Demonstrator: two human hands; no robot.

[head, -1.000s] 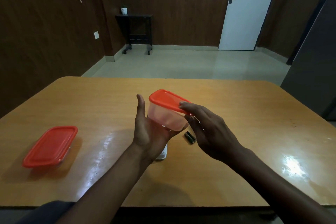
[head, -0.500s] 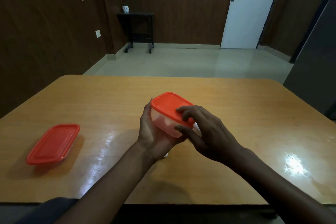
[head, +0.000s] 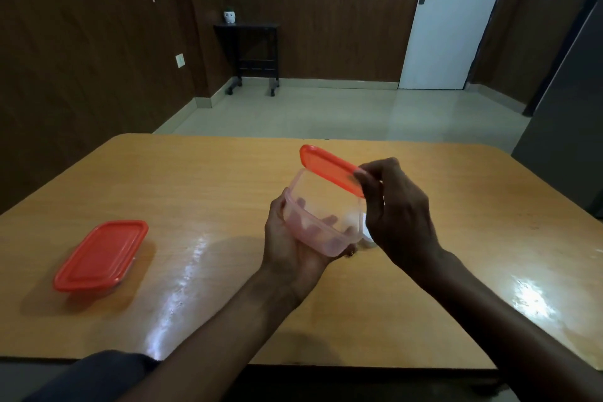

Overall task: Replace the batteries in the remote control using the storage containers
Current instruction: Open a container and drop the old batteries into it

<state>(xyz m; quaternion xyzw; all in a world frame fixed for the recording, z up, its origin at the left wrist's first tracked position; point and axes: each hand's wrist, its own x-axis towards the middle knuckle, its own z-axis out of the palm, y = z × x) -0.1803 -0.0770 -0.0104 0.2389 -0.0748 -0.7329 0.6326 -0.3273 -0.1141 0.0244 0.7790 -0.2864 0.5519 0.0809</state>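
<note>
1. Clear plastic container (head: 321, 222) sits tilted above the bench (head: 212, 179), cupped from below in our left hand (head: 293, 245); the fingers curl round its underside and show through the clear wall.
2. Its orange lid (head: 329, 168) is lifted off the near side and slants upward, its far corner close to the container's far rim; we cannot tell whether the two touch there.
3. Our right hand (head: 398, 212) pinches the lid's right edge between thumb and curled fingers.
4. We see nothing clearly inside the container apart from the fingers behind it.
5. A small white object (head: 368, 237) peeks out on the bench between the container and the right hand; too little shows to name it.
6. A second container with an orange lid (head: 101, 254) rests flat and closed on the bench, well apart to the left.
7. Beyond the bench lie a pale tiled floor (head: 326, 111), dark wood-panelled walls (head: 81, 59), a small dark side table (head: 253, 49) with a white pot (head: 230, 17) on it, and a white door (head: 456, 16).
</note>
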